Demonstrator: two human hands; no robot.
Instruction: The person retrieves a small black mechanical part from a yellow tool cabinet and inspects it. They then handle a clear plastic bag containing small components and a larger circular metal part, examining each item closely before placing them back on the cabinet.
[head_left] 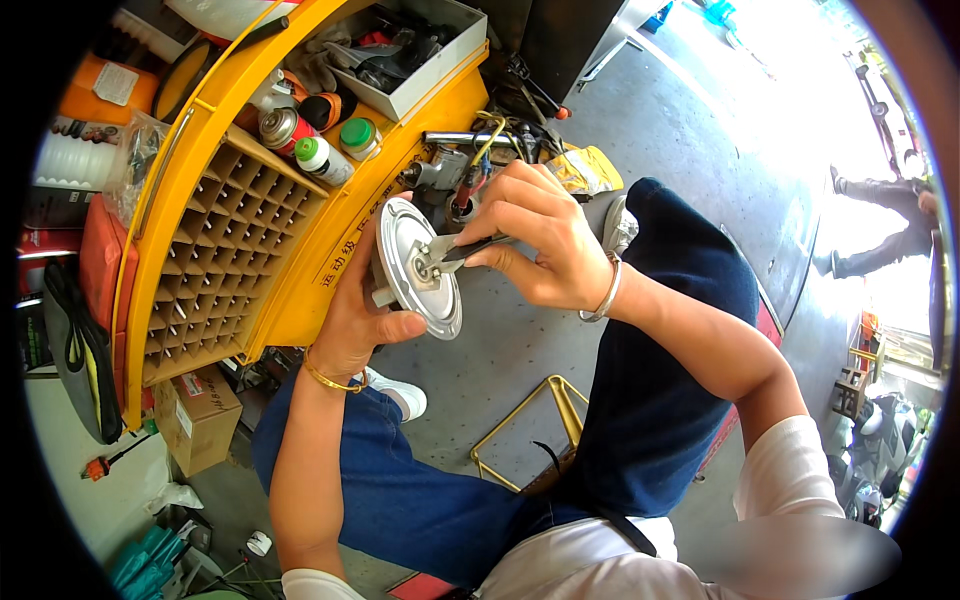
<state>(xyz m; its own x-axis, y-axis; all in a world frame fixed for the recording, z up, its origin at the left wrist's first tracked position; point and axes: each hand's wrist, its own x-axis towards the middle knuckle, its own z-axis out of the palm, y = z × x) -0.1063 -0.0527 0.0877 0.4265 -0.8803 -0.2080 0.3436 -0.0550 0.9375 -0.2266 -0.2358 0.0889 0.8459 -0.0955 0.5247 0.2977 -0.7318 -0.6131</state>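
A round silver metal disc (pixel 401 241), with stepped rings and a bolt-like fitting at its centre, is tilted up in front of me. My left hand (pixel 352 318) is closed on its left and lower edge, thumb at the near rim, and part of the fingers is hidden behind it. My right hand (pixel 545 238) pinches a dark-handled tool (pixel 486 246) with a flat grey metal end. That end meets the centre of the disc; the fingers cover much of the tool, so its exact kind does not show.
On the left stands a yellow cart (pixel 300 300) with a divided cardboard organizer (pixel 235 250), spray cans (pixel 285 130) and a grey parts tray (pixel 425 85). Tools and cables (pixel 490 140) lie beyond my hands. A yellow metal frame (pixel 515 425) is on the floor between my legs. Another person (pixel 885 225) is far right.
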